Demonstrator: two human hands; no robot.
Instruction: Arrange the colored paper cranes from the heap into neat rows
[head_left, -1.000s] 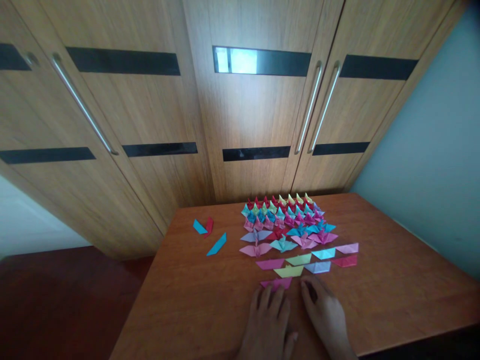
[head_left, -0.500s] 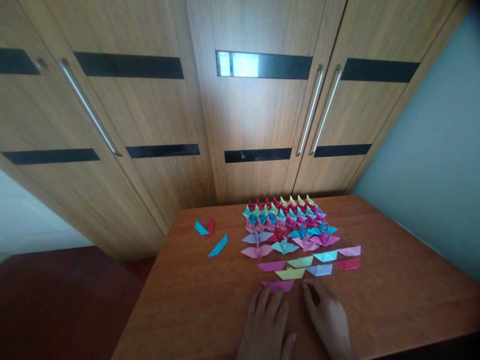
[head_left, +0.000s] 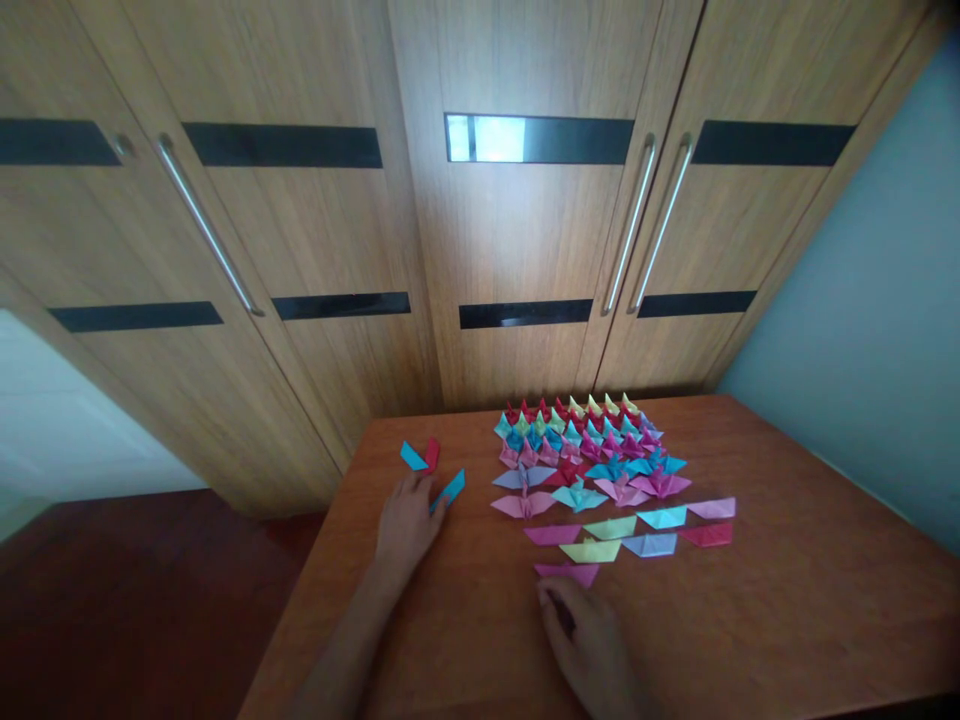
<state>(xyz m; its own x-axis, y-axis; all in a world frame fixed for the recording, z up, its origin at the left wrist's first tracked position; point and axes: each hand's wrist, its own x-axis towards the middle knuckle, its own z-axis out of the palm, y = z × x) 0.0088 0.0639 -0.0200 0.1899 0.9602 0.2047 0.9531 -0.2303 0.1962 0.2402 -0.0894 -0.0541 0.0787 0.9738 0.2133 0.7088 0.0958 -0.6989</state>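
My left hand (head_left: 409,520) reaches over the table's left side, thumb and fingers apart around the lower end of a blue folded paper strip (head_left: 452,488). The thumb appears to touch the strip; no firm hold shows. Just beyond its fingers lie a red folded strip (head_left: 431,454) and another blue folded strip (head_left: 413,457). Curled near the front edge, my right hand (head_left: 585,635) has thumb and fingertips together, with nothing visible in them. Its fingertips are just below a magenta folded paper piece (head_left: 568,573), which lies flat; I cannot tell whether they touch it.
Several folded boat-like pieces (head_left: 649,544) lie in rows past the right hand. Behind them are spread-winged paper cranes (head_left: 579,496) and tight rows of folded cranes (head_left: 574,432). A wooden wardrobe (head_left: 517,240) stands behind the table (head_left: 787,590); a wall (head_left: 862,380) is at right.
My left hand has left the magenta piece and moved left and away to the blue strip. My right hand has shifted left to below the magenta piece. The view has shifted slightly.
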